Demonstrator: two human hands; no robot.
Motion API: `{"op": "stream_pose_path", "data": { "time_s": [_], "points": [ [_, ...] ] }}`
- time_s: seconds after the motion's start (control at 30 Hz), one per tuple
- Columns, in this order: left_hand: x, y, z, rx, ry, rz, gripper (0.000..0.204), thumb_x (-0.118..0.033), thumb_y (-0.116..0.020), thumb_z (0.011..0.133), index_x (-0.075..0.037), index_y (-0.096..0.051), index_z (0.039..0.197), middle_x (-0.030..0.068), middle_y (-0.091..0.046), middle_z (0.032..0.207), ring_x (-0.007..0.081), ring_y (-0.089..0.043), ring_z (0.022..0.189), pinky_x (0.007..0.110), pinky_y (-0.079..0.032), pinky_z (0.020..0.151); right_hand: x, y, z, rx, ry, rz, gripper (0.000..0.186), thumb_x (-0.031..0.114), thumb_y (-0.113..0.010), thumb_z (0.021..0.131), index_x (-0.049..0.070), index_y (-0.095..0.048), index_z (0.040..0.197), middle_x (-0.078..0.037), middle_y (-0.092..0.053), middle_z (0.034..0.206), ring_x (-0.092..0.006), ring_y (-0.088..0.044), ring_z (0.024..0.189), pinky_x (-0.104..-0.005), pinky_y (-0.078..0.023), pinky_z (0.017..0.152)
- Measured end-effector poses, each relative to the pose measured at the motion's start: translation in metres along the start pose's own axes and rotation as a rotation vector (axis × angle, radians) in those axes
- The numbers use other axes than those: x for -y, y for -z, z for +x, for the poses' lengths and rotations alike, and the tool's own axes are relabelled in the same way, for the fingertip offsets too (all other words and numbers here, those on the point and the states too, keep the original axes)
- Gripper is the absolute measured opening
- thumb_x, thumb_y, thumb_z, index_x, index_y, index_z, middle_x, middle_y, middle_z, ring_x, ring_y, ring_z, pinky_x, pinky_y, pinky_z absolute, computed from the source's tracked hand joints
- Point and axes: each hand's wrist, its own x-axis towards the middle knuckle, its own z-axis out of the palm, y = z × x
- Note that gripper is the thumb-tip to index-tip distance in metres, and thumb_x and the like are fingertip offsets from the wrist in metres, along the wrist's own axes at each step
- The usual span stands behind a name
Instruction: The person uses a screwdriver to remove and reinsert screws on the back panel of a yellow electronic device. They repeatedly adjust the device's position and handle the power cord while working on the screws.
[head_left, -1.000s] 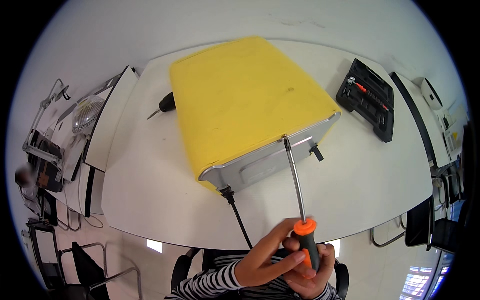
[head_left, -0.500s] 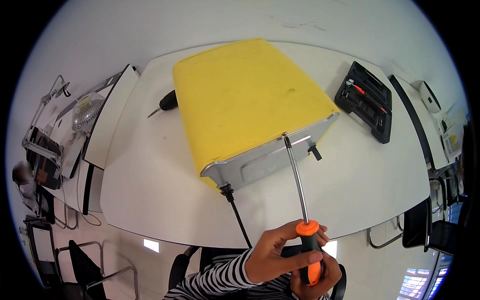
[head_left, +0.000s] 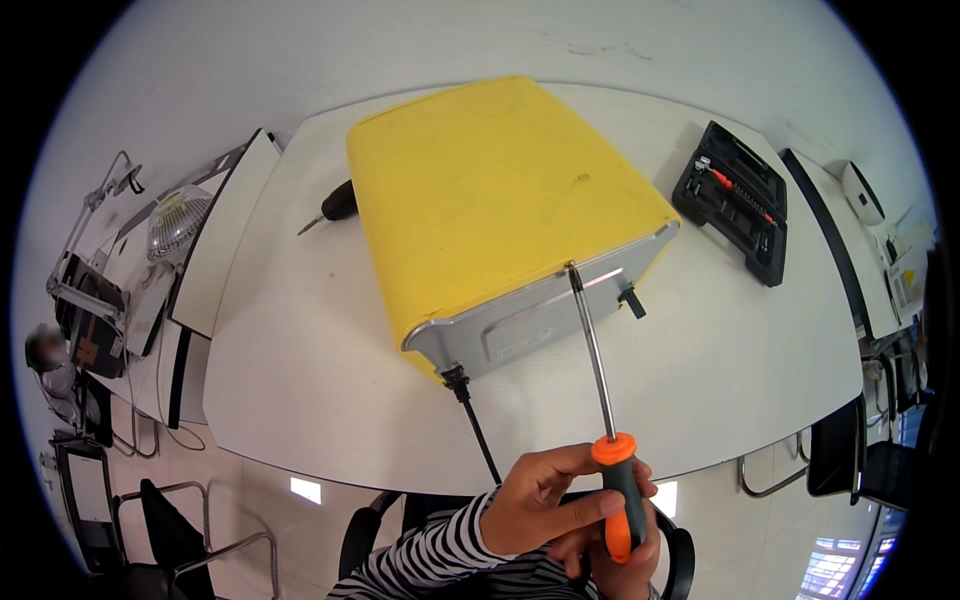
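A yellow box-shaped appliance (head_left: 500, 190) lies on the white table (head_left: 300, 370), its silver back panel (head_left: 520, 325) turned toward me. A long screwdriver (head_left: 592, 350) with an orange and grey handle reaches up to the panel's top edge, where its tip touches. My left hand (head_left: 540, 497), in a striped sleeve, wraps its fingers around the upper handle. My right hand (head_left: 612, 568) grips the lower handle from beneath and is partly hidden. Both hands hover off the table's near edge.
A black power cord (head_left: 476, 425) runs from the panel over the near edge. A black-handled screwdriver (head_left: 333, 206) lies left of the appliance. An open black bit case (head_left: 737, 200) sits at the right. A small fan (head_left: 176, 221) and a person (head_left: 47, 352) are at the left.
The handle and both hands have shifted slightly lower and to the right. The screwdriver tip has stayed on the panel's top edge. The appliance has not moved.
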Motion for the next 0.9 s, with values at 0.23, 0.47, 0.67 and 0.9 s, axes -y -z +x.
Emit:
{"op": "stream_pose_path", "data": {
  "time_s": [0.23, 0.47, 0.67, 0.9],
  "points": [
    [0.001, -0.007, 0.002, -0.115, -0.026, -0.007, 0.035, -0.002, -0.055, 0.077, 0.003, -0.045, 0.111, 0.0168, -0.054, 0.098, 0.0277, -0.049, 0.101, 0.041, -0.041, 0.086, -0.017, 0.018, -0.001, -0.205, 0.796, -1.256, 0.059, 0.032, -0.06, 0.075, -0.005, -0.036, 0.114, -0.021, -0.05, 0.098, -0.028, -0.053, 0.079, -0.0373, -0.044, 0.071],
    [-0.006, -0.003, 0.003, -0.07, 0.011, 0.044, 0.036, -0.006, -0.052, 0.081, 0.003, -0.042, 0.114, 0.0115, -0.054, 0.1, 0.019, -0.05, 0.097, 0.033, -0.037, 0.089, -0.012, 0.011, 0.002, -0.079, 0.427, -0.644, 0.058, 0.043, -0.047, 0.081, -0.006, -0.037, 0.109, -0.016, -0.054, 0.08, -0.0195, -0.052, 0.061, -0.0268, -0.043, 0.055],
    [-0.006, -0.002, 0.001, 0.007, -0.048, -0.032, 0.036, -0.005, -0.049, 0.081, 0.004, -0.04, 0.115, 0.0134, -0.054, 0.1, 0.0208, -0.052, 0.095, 0.031, -0.04, 0.085, -0.011, 0.015, 0.012, 0.402, -0.272, 0.287, 0.064, 0.054, -0.028, 0.083, -0.005, -0.034, 0.109, -0.016, -0.054, 0.065, -0.0152, -0.049, 0.043, -0.0214, -0.036, 0.034],
    [-0.008, -0.006, 0.003, -0.159, 0.043, 0.068, 0.034, -0.005, -0.055, 0.078, 0.004, -0.044, 0.109, 0.0132, -0.055, 0.096, 0.0215, -0.053, 0.093, 0.034, -0.041, 0.085, -0.015, 0.003, 0.009, -0.044, 0.481, -0.6, 0.06, 0.035, -0.051, 0.081, -0.007, -0.028, 0.118, -0.022, -0.049, 0.105, -0.0256, -0.056, 0.077, -0.0268, -0.046, 0.063]
  ]
}}
